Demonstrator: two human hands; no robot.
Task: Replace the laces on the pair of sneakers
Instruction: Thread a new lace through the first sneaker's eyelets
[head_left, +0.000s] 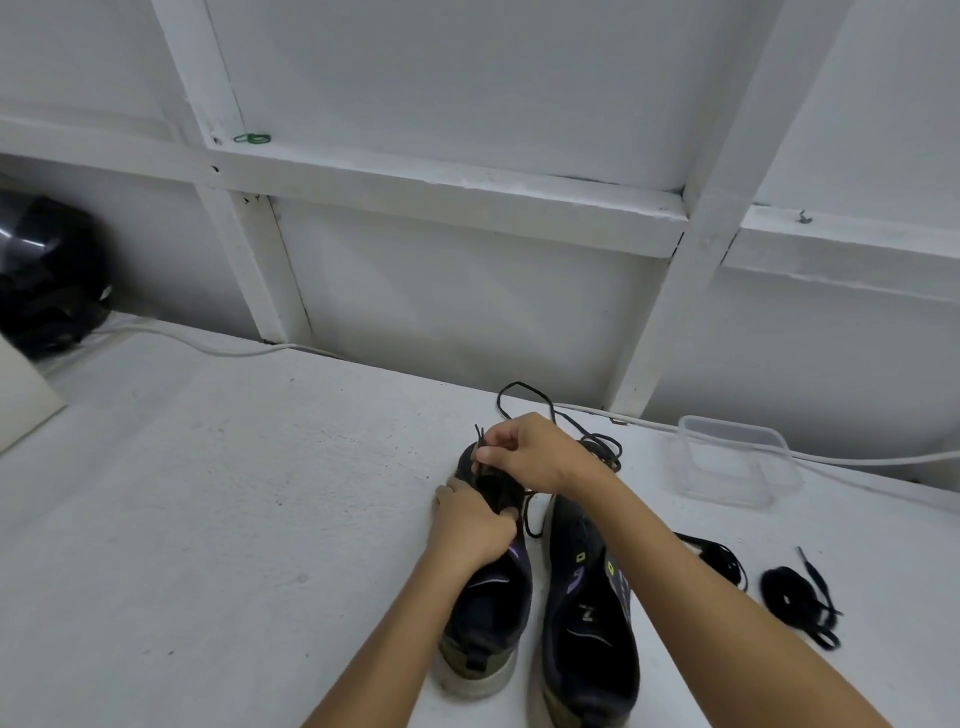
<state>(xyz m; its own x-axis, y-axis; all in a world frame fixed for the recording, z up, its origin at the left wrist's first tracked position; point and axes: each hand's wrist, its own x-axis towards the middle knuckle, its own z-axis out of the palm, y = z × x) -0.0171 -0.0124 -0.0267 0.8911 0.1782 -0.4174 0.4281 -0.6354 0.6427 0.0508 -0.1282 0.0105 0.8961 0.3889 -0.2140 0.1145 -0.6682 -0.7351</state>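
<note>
Two dark sneakers stand side by side on the white table, toes pointing away from me. My left hand (470, 525) grips the tongue area of the left sneaker (488, 613). My right hand (530, 452) pinches the end of a black lace (479, 439) above that sneaker's toe end. The right sneaker (587, 613) stands with no lace in its eyelets, as far as I can see. More of the black lace (524, 395) loops on the table behind my right hand. A coiled black lace (795, 597) and another bundle (719, 558) lie to the right.
A clear plastic container (732, 462) stands at the right near the wall. A white cable (857, 460) runs along the table's back edge. A black helmet-like object (47, 275) sits at the far left. A white framed wall rises behind the table.
</note>
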